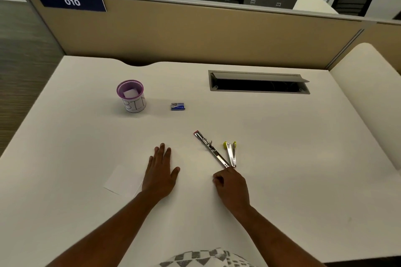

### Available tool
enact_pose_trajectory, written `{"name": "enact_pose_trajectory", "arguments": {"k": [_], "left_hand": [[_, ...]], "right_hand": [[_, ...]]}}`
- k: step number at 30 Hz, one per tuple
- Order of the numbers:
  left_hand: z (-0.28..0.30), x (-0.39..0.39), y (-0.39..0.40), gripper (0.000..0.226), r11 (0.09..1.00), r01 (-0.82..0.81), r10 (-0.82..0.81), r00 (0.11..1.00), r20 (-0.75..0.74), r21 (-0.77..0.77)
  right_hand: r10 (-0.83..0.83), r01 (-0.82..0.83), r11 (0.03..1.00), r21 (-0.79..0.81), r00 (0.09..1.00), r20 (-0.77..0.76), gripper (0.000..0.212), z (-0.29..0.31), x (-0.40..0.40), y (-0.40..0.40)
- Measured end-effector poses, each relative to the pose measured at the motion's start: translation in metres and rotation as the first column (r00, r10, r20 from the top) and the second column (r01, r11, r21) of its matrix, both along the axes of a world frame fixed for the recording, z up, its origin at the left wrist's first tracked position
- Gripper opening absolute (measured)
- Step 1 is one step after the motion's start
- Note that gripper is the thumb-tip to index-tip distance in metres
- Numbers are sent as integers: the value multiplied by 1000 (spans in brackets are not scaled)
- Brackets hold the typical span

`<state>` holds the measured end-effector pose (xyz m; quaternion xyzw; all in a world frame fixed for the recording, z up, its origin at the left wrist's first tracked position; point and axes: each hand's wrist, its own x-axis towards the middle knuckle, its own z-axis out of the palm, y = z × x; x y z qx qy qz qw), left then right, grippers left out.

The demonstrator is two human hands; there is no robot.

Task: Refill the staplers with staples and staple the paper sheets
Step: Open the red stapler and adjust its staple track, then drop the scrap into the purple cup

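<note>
Nearest the lens, I have a patterned garment (208, 258) at the bottom edge, with both forearms reaching forward over the white desk (303, 158).

Left hand (161, 172): flat, palm down, fingers spread, resting on the desk. Whether it presses a paper sheet (121, 180) is uncertain; a faint white sheet shows just left of the wrist, and white on white hides its edges.

Right hand (231, 188): loosely curled, fingertips at the near ends of the two staplers. I cannot tell whether it pinches anything or merely touches.

Staplers: the pink-tipped stapler (211, 149) lies swung open, long axis running from the right fingertips away and leftward. The yellow-tipped stapler (231, 154) lies just beside it to the right, axis nearly straight away from me. Their near ends converge at the right hand, forming a narrow V.

Staple box (178, 106): blue, apparently closed, well beyond both hands, roughly between them and slightly nearer the left hand's line. A purple cup (131, 96) marked BIN stands further left.

Assessment: refilling appears not yet begun. The right hand is the nearer to both staplers; the left is the freer to fetch the box.
</note>
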<state>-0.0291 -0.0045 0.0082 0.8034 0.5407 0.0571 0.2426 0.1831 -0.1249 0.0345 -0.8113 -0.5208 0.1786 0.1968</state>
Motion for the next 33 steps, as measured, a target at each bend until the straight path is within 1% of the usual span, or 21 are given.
{"name": "enact_pose_trajectory", "arguments": {"k": [4, 8, 13, 17, 19, 21, 23, 27, 29, 33], "left_hand": [[-1, -3, 2, 74, 999, 25, -24, 1000, -12, 26], [-3, -14, 9, 75, 997, 31, -29, 999, -29, 68], [-3, -33, 28, 77, 996, 6, -2, 999, -44, 90], [-2, -52, 53, 77, 995, -47, 53, 996, -69, 85], [-2, -63, 65, 78, 994, -84, 90, 993, -80, 71], [-4, -71, 74, 79, 992, -115, 120, 989, -83, 59], [-4, -75, 81, 82, 992, -114, 118, 988, -100, 48], [-8, -86, 101, 88, 995, -80, 86, 988, -126, 54], [-9, -85, 103, 91, 998, -44, 50, 989, -141, 51], [-16, -87, 110, 92, 999, -10, 18, 985, -170, 45]], "right_hand": [[8, -8, 1000, -17, 1000, 0, 7, 4, -2, 7], [-25, 23, 999, -24, 995, -98, 7, 7, -7, 20], [-16, 19, 1000, 12, 975, -223, 12, 15, -22, 56], [46, -28, 997, 76, 967, -251, 22, 28, -44, 102], [80, -52, 993, 104, 958, -275, 19, 35, -57, 127], [117, -84, 990, 117, 943, -311, 10, 44, -71, 153], [151, -109, 983, 148, 937, -314, 6, 54, -81, 179], [206, -138, 959, 246, 939, -276, 6, 76, -106, 239], [213, -141, 947, 287, 948, -237, 9, 85, -111, 265], [221, -169, 938, 301, 964, -148, 13, 96, -125, 316]]}}
